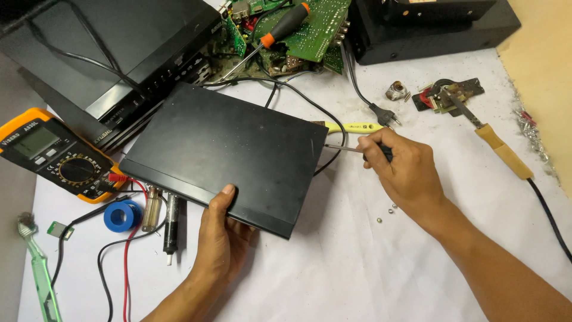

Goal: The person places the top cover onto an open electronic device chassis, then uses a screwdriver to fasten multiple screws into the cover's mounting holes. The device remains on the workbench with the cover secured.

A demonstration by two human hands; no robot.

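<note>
A flat black set-top box [226,149] lies tilted on the white table cover [357,268]. My left hand [220,238] grips its near edge, thumb on the top. My right hand [399,167] is closed around a small screwdriver [345,148] whose thin shaft points left, its tip at the box's right side. A few small screws [387,212] lie loose on the cover just below my right wrist.
An orange multimeter [56,155] with red and black leads sits at the left, beside a blue tape roll [122,216]. A soldering iron [500,149] rests at the right. Green circuit boards [298,30], an orange-handled screwdriver [280,30] and black boxes [119,53] fill the back.
</note>
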